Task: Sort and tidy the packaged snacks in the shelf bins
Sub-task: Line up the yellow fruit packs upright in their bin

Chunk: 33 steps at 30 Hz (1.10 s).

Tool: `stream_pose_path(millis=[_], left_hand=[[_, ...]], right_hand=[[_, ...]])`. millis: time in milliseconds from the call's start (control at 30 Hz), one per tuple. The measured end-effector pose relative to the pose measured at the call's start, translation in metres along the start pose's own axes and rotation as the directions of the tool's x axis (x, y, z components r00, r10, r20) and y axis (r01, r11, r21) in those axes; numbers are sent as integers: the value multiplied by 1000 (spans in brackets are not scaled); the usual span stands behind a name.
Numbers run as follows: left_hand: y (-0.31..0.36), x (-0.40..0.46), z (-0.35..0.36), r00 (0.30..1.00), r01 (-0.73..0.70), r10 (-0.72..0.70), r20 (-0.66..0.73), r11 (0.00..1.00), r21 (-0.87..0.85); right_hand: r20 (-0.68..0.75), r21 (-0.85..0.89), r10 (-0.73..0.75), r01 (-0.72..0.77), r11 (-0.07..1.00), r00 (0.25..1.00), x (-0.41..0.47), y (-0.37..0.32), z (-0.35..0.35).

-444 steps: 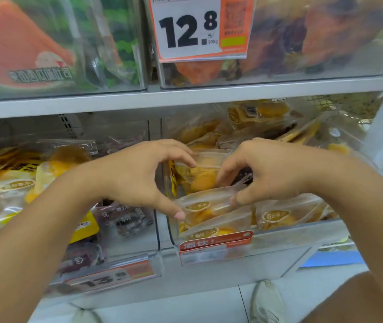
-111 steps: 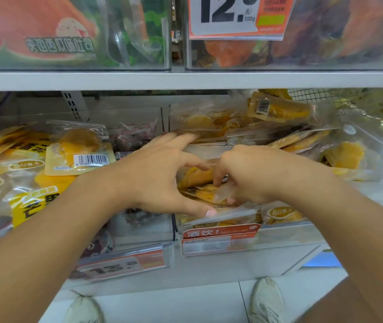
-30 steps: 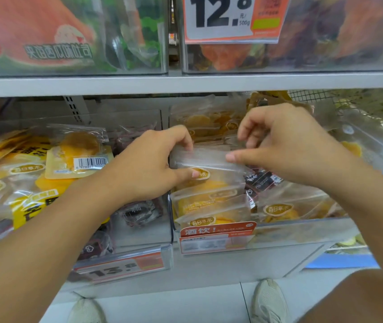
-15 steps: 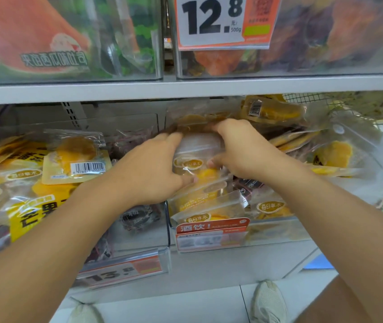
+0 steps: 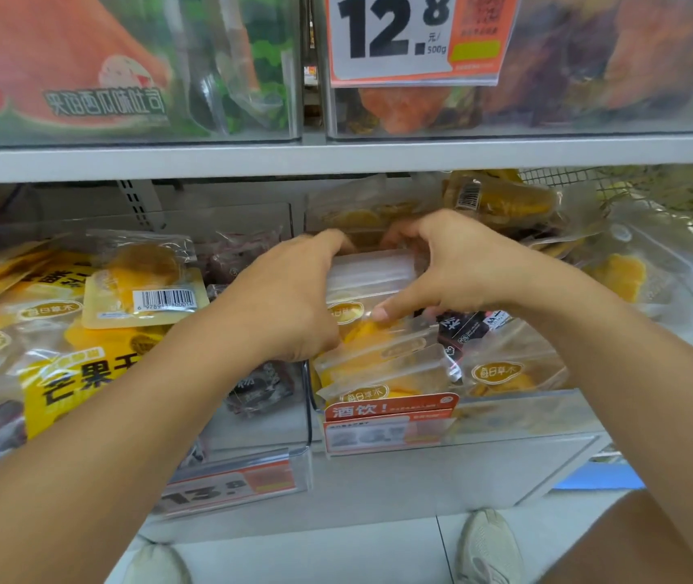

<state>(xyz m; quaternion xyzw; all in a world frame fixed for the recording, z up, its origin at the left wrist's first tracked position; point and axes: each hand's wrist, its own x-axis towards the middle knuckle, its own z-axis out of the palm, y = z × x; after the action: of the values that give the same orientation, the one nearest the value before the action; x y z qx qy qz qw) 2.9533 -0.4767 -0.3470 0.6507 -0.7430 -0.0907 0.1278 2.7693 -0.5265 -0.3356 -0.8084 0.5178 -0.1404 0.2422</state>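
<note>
Both hands are in the clear plastic bin (image 5: 517, 419) on the lower shelf, working the same clear packet of yellow dried mango (image 5: 368, 280) standing at the back of the front row. The left hand (image 5: 290, 297) has its fingers curled over the packet's top left corner, so its grip is closed on that edge. The right hand (image 5: 441, 267) hooks its fingers over the top right corner while its thumb presses down on the front of the packet (the thumbnail is plain to see). Between them the packet stands upright, its sealed top strip level.

In front of it two more mango packets (image 5: 382, 373) lean in a neat row against the bin's front wall, just above a red and white shelf label (image 5: 391, 408). To their right lies a black-printed snack packet (image 5: 463, 330), and further right another mango packet (image 5: 509, 373) lies flat.

The neighbouring bin to the left holds a loose heap of yellow packets, one with its white barcode (image 5: 163, 298) facing out. Overhead, an orange price tag reading 12.8 (image 5: 399, 35) hangs on the upper bin.
</note>
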Motion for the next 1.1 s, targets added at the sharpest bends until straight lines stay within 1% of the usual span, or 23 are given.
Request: stream_pose_path(millis=[133, 267, 300, 333, 367, 400, 433, 467, 500, 533, 567, 600, 633, 700, 767, 833, 867, 900, 933, 967, 1000, 1067, 1100], left_hand=[[0, 3, 1, 999, 19, -20, 34, 999, 50], [-7, 1, -7, 980, -125, 126, 153, 992, -20], [-7, 0, -8, 974, -140, 141, 180, 990, -22], [-8, 0, -9, 968, -152, 150, 203, 988, -5], [-7, 1, -9, 961, -170, 160, 226, 985, 26], [-6, 1, -9, 953, -190, 169, 251, 980, 61], [-6, 1, -9, 946, -206, 174, 273, 974, 93], [-5, 0, -9, 941, -219, 177, 290, 969, 117], [-6, -1, -9, 935, -234, 184, 304, 963, 136], [-6, -2, -9, 927, -252, 196, 319, 957, 146], [-6, -5, -9, 918, -272, 210, 336, 951, 149], [-6, -7, -8, 908, -289, 222, 354, 946, 147], [-6, -9, -8, 902, -297, 228, 368, 944, 143], [-7, -12, -7, 900, -291, 225, 372, 948, 128], [-7, -14, -7, 905, -270, 214, 368, 957, 107], [-7, -15, -7, 908, -242, 196, 370, 967, 81], [-8, -15, -7, 910, -231, 188, 369, 970, 76], [-8, -15, -7, 912, -222, 181, 369, 972, 73], [-8, -15, -8, 912, -216, 176, 371, 974, 68], [-7, -15, -8, 910, -212, 175, 375, 975, 60], [-7, -15, -9, 909, -209, 176, 377, 977, 50], [-6, -16, -8, 913, -198, 173, 370, 980, 31], [-5, -16, -8, 921, -187, 171, 350, 982, 14]], right_hand=[[-7, -230, -32, 30, 973, 999, 2, -10, 4], [49, -328, -95, 106, 939, 994, -2, -15, 10], [75, -298, -106, 124, 946, 992, -5, -11, 9], [93, -201, -105, 122, 972, 990, -8, -7, 5], [105, -26, -79, 82, 996, 991, -12, -2, -2], [98, 192, -34, 15, 981, 995, -16, 4, -10], [77, 351, 11, -38, 936, 997, -18, 11, -17], [38, 408, 34, -47, 912, 999, -19, 16, -21], [0, 324, 24, -23, 946, 1000, -17, 19, -24], [-11, 142, -1, 3, 990, 1000, -14, 21, -24], [18, -80, -29, 31, 996, 999, -10, 21, -20], [55, -238, -22, 35, 971, 998, -5, 18, -14], [68, -337, 11, 13, 942, 998, 1, 14, -10], [1, -424, -5, 5, 906, 1000, 15, 9, -1], [-80, -443, -8, -29, 896, 997, 26, 5, 1], [-153, -339, 15, -67, 938, 988, 32, 2, 2], [-203, -206, 39, -82, 975, 978, 34, 2, 4], [-249, -18, 87, -95, 995, 965, 36, 2, 6], [-258, 195, 178, -129, 972, 950, 36, -1, 8], [-249, 377, 256, -150, 914, 934, 35, -3, 9], [-251, 480, 288, -140, 866, 924, 35, -2, 11], [-234, 487, 240, -100, 867, 942, 38, -4, 11], [-196, 415, 179, -84, 906, 964, 38, -5, 10]])
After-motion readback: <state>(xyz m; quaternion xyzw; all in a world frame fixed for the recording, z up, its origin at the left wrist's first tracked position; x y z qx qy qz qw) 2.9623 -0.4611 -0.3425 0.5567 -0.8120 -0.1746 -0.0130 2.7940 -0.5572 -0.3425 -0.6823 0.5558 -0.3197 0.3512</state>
